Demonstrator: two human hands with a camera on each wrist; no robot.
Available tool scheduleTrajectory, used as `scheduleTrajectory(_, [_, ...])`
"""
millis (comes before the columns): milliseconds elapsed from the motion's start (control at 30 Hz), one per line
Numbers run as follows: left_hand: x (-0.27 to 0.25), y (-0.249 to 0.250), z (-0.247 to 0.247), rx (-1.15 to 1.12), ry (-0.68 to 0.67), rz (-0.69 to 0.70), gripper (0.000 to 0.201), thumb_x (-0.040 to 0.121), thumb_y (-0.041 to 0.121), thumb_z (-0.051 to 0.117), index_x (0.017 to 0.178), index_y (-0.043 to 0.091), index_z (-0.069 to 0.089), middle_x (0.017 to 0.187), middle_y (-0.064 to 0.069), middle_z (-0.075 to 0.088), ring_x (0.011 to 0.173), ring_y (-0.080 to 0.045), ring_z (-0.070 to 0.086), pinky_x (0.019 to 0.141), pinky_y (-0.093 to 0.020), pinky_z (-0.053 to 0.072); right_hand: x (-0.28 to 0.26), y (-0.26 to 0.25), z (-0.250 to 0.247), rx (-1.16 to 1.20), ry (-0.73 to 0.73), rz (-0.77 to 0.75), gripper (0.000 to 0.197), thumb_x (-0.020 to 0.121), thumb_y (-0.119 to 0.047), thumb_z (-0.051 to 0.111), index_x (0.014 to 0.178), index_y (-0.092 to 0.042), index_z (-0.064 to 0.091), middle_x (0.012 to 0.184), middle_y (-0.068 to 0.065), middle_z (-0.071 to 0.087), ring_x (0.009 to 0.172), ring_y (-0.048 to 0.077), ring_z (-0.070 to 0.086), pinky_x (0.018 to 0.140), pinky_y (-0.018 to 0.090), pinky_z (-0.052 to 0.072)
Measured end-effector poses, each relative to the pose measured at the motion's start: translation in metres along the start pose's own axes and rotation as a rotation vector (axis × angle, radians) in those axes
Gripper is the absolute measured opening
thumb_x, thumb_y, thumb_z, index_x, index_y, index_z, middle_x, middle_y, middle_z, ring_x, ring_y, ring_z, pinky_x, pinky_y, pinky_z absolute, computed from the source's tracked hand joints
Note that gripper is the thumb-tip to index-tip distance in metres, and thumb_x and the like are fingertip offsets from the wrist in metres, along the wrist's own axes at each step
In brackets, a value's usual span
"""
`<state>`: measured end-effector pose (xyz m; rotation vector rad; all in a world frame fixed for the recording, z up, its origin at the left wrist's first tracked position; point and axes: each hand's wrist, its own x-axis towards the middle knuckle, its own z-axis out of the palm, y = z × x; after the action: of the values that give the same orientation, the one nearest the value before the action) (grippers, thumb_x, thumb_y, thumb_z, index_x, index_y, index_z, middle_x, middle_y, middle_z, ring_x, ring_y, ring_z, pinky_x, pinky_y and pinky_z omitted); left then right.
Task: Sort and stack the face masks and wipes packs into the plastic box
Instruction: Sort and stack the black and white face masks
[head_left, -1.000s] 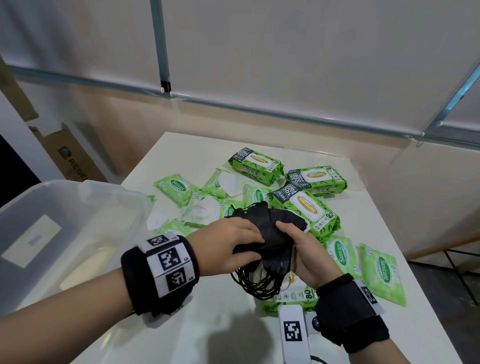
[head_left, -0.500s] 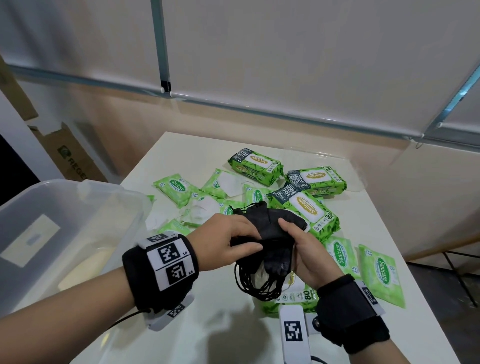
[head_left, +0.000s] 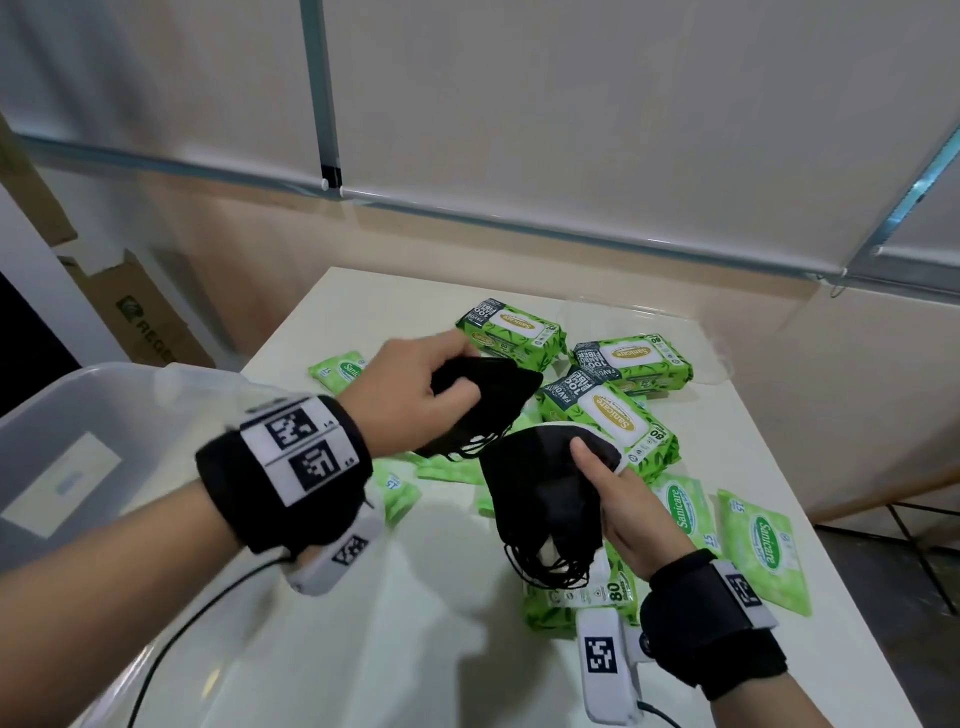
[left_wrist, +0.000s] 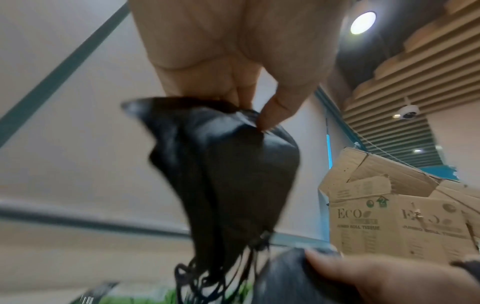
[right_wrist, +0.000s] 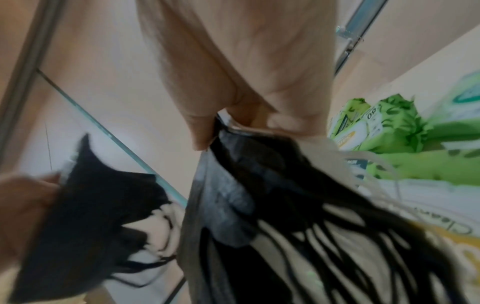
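The left hand sits left of centre in the head view, forearm running in from the lower left edge, wrist raised above the table. Its grip is closed: fingers and thumb curl round the top edge of a small bunch of black masks, which hangs from the fingertips with ear loops dangling below. The left wrist view shows the thumb pinching the folded edge of that bunch.

The right hand comes up from the lower right of the frame, palm turned toward the centre. Its grip is also closed, thumb on top, pinching a larger stack of black masks at its upper right edge; the loops trail toward the bottom. The two bunches are apart, the left one higher and further up the frame.

Green wipes packs lie scattered on the table behind and right of the hands. The plastic box stands at the left edge of the frame.
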<state>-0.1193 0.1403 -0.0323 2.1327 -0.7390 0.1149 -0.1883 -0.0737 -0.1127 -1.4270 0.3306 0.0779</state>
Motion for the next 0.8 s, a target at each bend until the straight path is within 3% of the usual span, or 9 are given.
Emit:
scheduleTrajectory(133, [0.009,0.027,-0.026,-0.072,-0.35,0.058,0.016,0.069,0.027,0.048,0.077,0.029,0.061,0.064,0.014,0.061,0.058,0.001,0.054,0.058,-0.012,0.044,0.001,0.0,-0.002,-0.083,-0.02,-0.02,0.041,0.077,-0.043,0.061,0.108,-0.018,0.069,0.108,0.004,0.073,0.104,0.019,0.067,0.095,0.037,0.05])
scheduleTrajectory(233, [0.013,0.033,-0.017,-0.095,-0.545,0.082,0.01,0.079,0.029,0.053,0.083,0.027,0.062,0.074,0.013,0.063,0.068,0.0,0.056,0.069,-0.017,0.046,0.0,-0.004,0.004,-0.148,-0.052,-0.075,0.018,0.093,-0.027,0.056,0.103,-0.022,0.07,0.106,-0.001,0.073,0.106,0.016,0.066,0.097,0.036,0.049])
scheduleTrajectory(300, [0.013,0.025,0.001,0.017,-0.571,0.082,0.009,0.086,0.036,0.055,0.086,0.028,0.06,0.081,0.012,0.061,0.077,-0.003,0.055,0.077,-0.02,0.045,-0.003,-0.007,0.011,-0.165,-0.097,-0.127,0.025,0.099,-0.018,0.049,0.098,-0.025,0.072,0.102,-0.004,0.074,0.101,0.012,0.066,0.092,0.032,0.049])
scheduleTrajectory(367, [0.012,0.01,0.023,0.169,-0.491,0.114,0.021,0.093,0.035,0.051,0.097,0.018,0.063,0.092,0.005,0.054,0.088,-0.009,0.049,0.088,-0.026,0.04,-0.007,-0.012,0.017,-0.158,-0.141,-0.171,0.03,0.101,-0.019,0.044,0.096,-0.027,0.073,0.1,-0.006,0.073,0.1,0.009,0.065,0.086,0.027,0.05])
scheduleTrajectory(467, [0.008,-0.005,0.047,0.197,-0.291,0.147,0.039,0.09,0.037,0.042,0.103,0.006,0.061,0.107,-0.007,0.05,0.102,-0.019,0.044,0.096,-0.029,0.032,-0.011,-0.017,0.022,-0.17,-0.121,-0.163,0.035,0.091,-0.049,0.045,0.102,-0.029,0.071,0.104,-0.006,0.073,0.103,0.006,0.065,0.088,0.027,0.05])
scheduleTrajectory(533, [0.004,-0.008,0.057,0.149,-0.205,0.143,0.045,0.088,0.04,0.037,0.102,0.004,0.06,0.11,-0.011,0.054,0.104,-0.02,0.046,0.092,-0.024,0.032,-0.009,-0.016,0.023,-0.203,-0.081,-0.112,0.057,0.076,-0.075,0.045,0.103,-0.032,0.072,0.107,-0.005,0.073,0.106,0.008,0.065,0.094,0.031,0.049])
scheduleTrajectory(600, [0.0,-0.006,0.062,0.074,-0.142,0.107,0.04,0.092,0.036,0.039,0.104,0.003,0.058,0.104,-0.011,0.056,0.096,-0.015,0.046,0.083,-0.017,0.033,-0.007,-0.015,0.025,-0.205,-0.072,-0.072,0.071,0.068,-0.087,0.041,0.106,-0.035,0.071,0.114,-0.002,0.07,0.112,0.013,0.062,0.103,0.039,0.045])
scheduleTrajectory(700, [-0.006,-0.006,0.07,0.007,-0.018,0.064,0.039,0.091,0.035,0.037,0.104,0.004,0.057,0.097,-0.003,0.053,0.089,-0.011,0.044,0.077,-0.007,0.03,-0.007,-0.019,0.027,-0.099,-0.065,-0.017,0.071,0.067,-0.078,0.039,0.105,-0.027,0.071,0.114,0.002,0.071,0.108,0.016,0.065,0.099,0.038,0.047])
scheduleTrajectory(800, [-0.007,-0.009,0.078,0.028,0.051,0.004,0.045,0.09,0.042,0.033,0.105,0.006,0.056,0.101,-0.003,0.053,0.095,-0.019,0.047,0.082,-0.02,0.034,-0.007,-0.021,0.03,-0.096,-0.041,-0.006,0.054,0.081,-0.066,0.037,0.096,-0.026,0.069,0.104,0.0,0.073,0.095,0.011,0.069,0.081,0.03,0.053])
